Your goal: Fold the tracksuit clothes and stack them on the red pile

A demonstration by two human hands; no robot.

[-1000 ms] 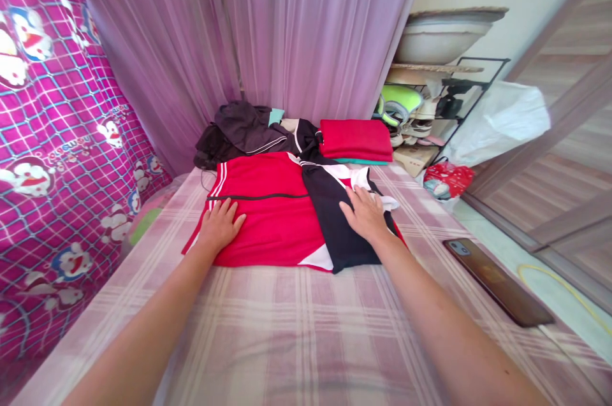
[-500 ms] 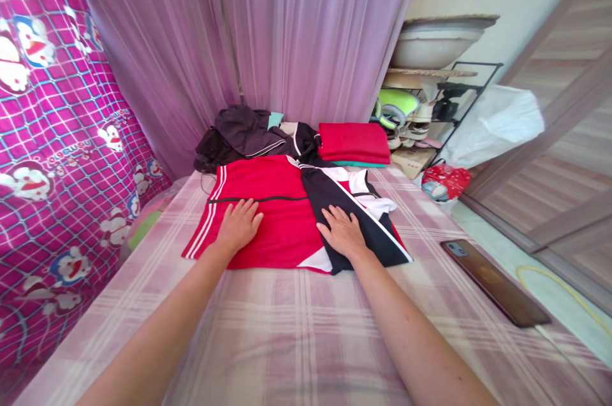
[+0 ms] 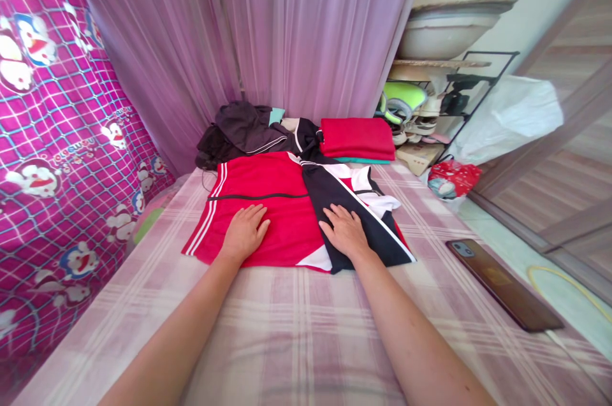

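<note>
A red, black and white jacket (image 3: pixel 272 227) lies partly folded on the plaid bedding in front of me. White stripes run down its left edge, and a dark zipper crosses the red part. Flat on the red cloth, just below the zipper, rests my left hand (image 3: pixel 245 234), fingers stretched out. My right hand (image 3: pixel 345 231) lies palm down on the black sleeve (image 3: pixel 368 240), which slants across the jacket with a white stripe along its edge; its fingers are spread. A white and red part of the jacket shows beyond the sleeve.
Behind the jacket sit a heap of dark clothes (image 3: pixel 248 129) and a folded red cloth (image 3: pixel 356 138). A phone (image 3: pixel 502 285) with a cable lies at the right on the plaid sheet (image 3: pixel 268 342). Further back right stands a rack (image 3: pixel 492 81) with shoes and a basin (image 3: pixel 449 33).
My left hand has slid slightly to the right over the red cloth. My right hand stays on the black sleeve. The view has shifted a little.
</note>
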